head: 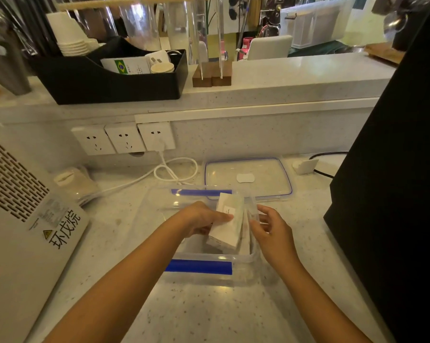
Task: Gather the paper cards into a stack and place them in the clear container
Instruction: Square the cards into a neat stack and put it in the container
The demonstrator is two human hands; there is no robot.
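Standing on a pale speckled stone tabletop (209, 315), the clear container (209, 259) is rectangular, with blue clips on its near and far sides. Its lid (266, 169), clear with a blue rim, lies flat just behind it. Behind that, a low wall carries three white sockets (124, 138), one with a white cable (176, 169) plugged in. A raised ledge above holds a black tray (110, 87) and paper cups (70, 35). A white vented appliance (18, 219) stands at left; a black box (394, 181) is cut off at right.

The cards (227, 222), white and matte, stand tilted inside the container against its right wall. The left hand (201, 220) pinches the stack, fingers pressed on its face. The right hand (274, 227) hovers just beside it, fingers loosely spread. Card print is too small to read.
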